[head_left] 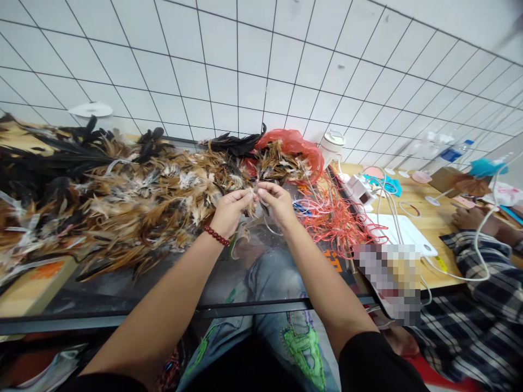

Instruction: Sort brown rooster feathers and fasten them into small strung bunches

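Observation:
My left hand [233, 211], with a red bead bracelet [216, 236] at the wrist, has thumb and fingers pinched together. Almost touching it, my right hand [278, 202] is closed in a pinch too. Between the fingertips is a small brownish feather [265, 210], partly hidden by the fingers. A large pile of brown, white and black feathers [151, 190] spreads beside and behind my left hand. Just beyond my hands, another feather bunch [281, 164] lies against a red plastic bag [291, 140]. Tangled red cords [327, 218] lie to the right of my right hand.
A white-lidded container [333, 142] stands near the tiled wall [220, 71]. White chargers with cables [360, 190] and a white tray-like object [402, 234] are on the wooden table [443, 275]. At right sits a person in a plaid sleeve [482, 261], near a water bottle [455, 152].

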Available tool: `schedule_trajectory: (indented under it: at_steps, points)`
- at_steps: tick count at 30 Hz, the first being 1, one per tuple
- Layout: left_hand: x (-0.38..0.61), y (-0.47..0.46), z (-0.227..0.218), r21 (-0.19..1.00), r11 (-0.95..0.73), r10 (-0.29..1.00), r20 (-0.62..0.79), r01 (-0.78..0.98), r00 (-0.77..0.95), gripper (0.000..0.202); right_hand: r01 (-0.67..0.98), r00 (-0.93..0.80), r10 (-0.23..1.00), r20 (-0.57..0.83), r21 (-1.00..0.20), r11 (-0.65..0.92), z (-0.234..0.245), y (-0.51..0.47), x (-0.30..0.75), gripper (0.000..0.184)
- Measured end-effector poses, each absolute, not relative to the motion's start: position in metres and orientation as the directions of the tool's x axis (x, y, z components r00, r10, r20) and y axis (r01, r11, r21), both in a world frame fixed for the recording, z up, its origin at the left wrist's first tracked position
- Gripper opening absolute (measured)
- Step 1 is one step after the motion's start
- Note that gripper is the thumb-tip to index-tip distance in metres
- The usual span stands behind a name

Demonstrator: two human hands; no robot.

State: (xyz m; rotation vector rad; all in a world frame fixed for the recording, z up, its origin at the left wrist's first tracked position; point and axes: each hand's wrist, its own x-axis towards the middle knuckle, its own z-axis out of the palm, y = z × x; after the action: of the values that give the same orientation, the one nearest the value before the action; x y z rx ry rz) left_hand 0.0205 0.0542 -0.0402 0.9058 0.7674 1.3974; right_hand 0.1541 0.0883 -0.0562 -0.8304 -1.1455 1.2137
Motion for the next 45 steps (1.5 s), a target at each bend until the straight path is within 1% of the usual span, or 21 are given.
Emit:
schedule_trajectory:
  at_steps: [3, 7, 9, 12, 15, 19, 24, 29, 36, 41, 45]
  points:
    - [0.02, 0.055, -0.042, 0.882, -0.051, 0.994, 0.091, -0.468, 0.064, 0.023, -0.307, -0.092, 0.976, 0.196, -0.938, 0.159, -0.058, 0.089, 0.154, 0.039]
    - [0.02, 0.054, -0.041, 0.887, -0.024, 0.989, 0.089, -0.462, 0.118, 0.024, -0.297, -0.114, 0.954, 0.278, -0.926, 0.235, -0.054, 0.086, 0.154, 0.029]
    - [0.02, 0.053, -0.04, 0.886, -0.008, 0.988, 0.08, -0.463, 0.135, 0.023, -0.285, -0.105, 0.952, 0.288, -0.926, 0.249, -0.052, 0.084, 0.153, 0.025]
    - [0.021, 0.052, -0.039, 0.884, 0.007, 0.988, 0.067, -0.467, 0.141, 0.022, -0.302, -0.101, 0.965, 0.242, -0.932, 0.202, -0.049, 0.083, 0.152, 0.026]
    - [0.021, 0.053, -0.04, 0.883, 0.017, 0.989, 0.055, -0.469, 0.139, 0.023, -0.381, -0.117, 0.976, 0.183, -0.916, 0.126, -0.049, 0.083, 0.152, 0.029]
    - [0.021, 0.054, -0.042, 0.884, 0.016, 0.99, 0.051, -0.467, 0.131, 0.027, -0.462, -0.135, 0.979, 0.155, -0.883, 0.076, -0.05, 0.083, 0.152, 0.03]
    - [0.02, 0.054, -0.041, 0.882, -0.02, 0.994, 0.067, -0.47, 0.084, 0.03, -0.489, -0.199, 0.976, 0.088, -0.872, -0.021, -0.051, 0.083, 0.152, 0.037]
    - [0.019, 0.056, -0.041, 0.865, -0.025, 0.999, 0.045, -0.501, 0.028, 0.029, -0.498, -0.202, 0.977, 0.075, -0.866, -0.037, -0.052, 0.082, 0.151, 0.034]
    - [0.018, 0.057, -0.043, 0.86, -0.023, 0.999, 0.041, -0.51, 0.024, 0.027, -0.487, -0.27, 0.957, 0.108, -0.873, -0.039, -0.05, 0.079, 0.151, 0.033]
    - [0.019, 0.057, -0.043, 0.868, -0.023, 0.999, 0.04, -0.496, 0.024, 0.029, -0.499, -0.233, 0.971, 0.047, -0.863, -0.077, -0.051, 0.079, 0.146, 0.031]
    - [0.019, 0.056, -0.042, 0.873, -0.027, 0.999, 0.043, -0.488, 0.022, 0.03, -0.506, -0.235, 0.972, 0.028, -0.857, -0.098, -0.051, 0.078, 0.142, 0.031]
